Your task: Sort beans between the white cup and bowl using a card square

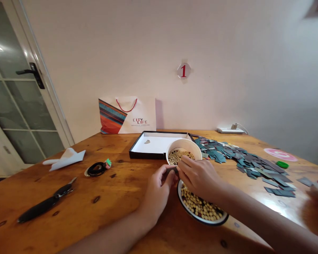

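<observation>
My left hand [159, 190] is closed, with thumb and forefinger pinching a small dark flat piece [172, 169]. My right hand [200, 176] meets it there, its fingers pressed together at the right end of the piece; what they hold is hidden. Both hands are at the near rim of a white tub [197, 148] with small round tan beads [178, 156] inside. Under my right wrist stands a dark-rimmed white bowl [225, 221], partly covered by the arm. Yellowish beads with a few dark ones [201, 206] lie in it.
Behind the tub lies a black-edged white tray [137, 154] with a small scrap in it. Dark green flat pieces [238, 157] spread at right, near a green cap [282, 164]. At left are a folding knife [46, 204], hair ties [96, 169] and white paper [66, 158]. A paper bag [129, 116] stands behind.
</observation>
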{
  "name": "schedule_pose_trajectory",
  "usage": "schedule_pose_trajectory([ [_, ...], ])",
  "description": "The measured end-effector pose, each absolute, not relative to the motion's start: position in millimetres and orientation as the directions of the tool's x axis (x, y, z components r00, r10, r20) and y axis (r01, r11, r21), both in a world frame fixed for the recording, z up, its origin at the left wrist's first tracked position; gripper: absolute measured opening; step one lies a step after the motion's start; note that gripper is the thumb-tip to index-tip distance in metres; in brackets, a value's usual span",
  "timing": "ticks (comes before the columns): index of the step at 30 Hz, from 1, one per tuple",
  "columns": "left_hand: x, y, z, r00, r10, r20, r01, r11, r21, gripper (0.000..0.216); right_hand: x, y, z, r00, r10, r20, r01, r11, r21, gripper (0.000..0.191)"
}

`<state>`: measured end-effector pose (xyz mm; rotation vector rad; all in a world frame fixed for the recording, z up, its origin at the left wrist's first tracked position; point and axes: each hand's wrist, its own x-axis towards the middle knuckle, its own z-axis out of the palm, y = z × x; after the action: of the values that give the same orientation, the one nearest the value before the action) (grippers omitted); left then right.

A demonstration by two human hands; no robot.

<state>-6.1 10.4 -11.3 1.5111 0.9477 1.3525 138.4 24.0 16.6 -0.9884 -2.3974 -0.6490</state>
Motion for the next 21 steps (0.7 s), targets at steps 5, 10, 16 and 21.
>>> schedule_pose_trajectory([
  [5, -5.3, 9.3, -13.5, 0.116, 0.941, 0.317, -0.009, -0.318, 0.948, 0.023, 139.1, 24.1, 16.2, -0.627, 0.529, 0.571, 0.739, 0.637, 0.221, 0.019],
  [10, -6.1, 9.0, -11.2, 0.107, 0.940, 0.323, -0.012, -0.323, 0.946, 0.025, 139.5, 24.0, 15.7, -0.633, 0.523, 0.571, 0.728, 0.653, 0.208, 0.021],
  [16, -6.3, 8.1, -8.8, 0.114, 0.936, 0.333, 0.012, -0.337, 0.941, 0.023, 137.4, 23.2, 15.3, -0.650, 0.531, 0.544, 0.722, 0.656, 0.222, 0.021],
  [21, -3.8, 6.9, -11.9, 0.122, 0.931, 0.345, 0.014, -0.349, 0.937, 0.022, 136.9, 24.3, 16.6, -0.609, 0.534, 0.586, 0.748, 0.632, 0.202, 0.018],
])
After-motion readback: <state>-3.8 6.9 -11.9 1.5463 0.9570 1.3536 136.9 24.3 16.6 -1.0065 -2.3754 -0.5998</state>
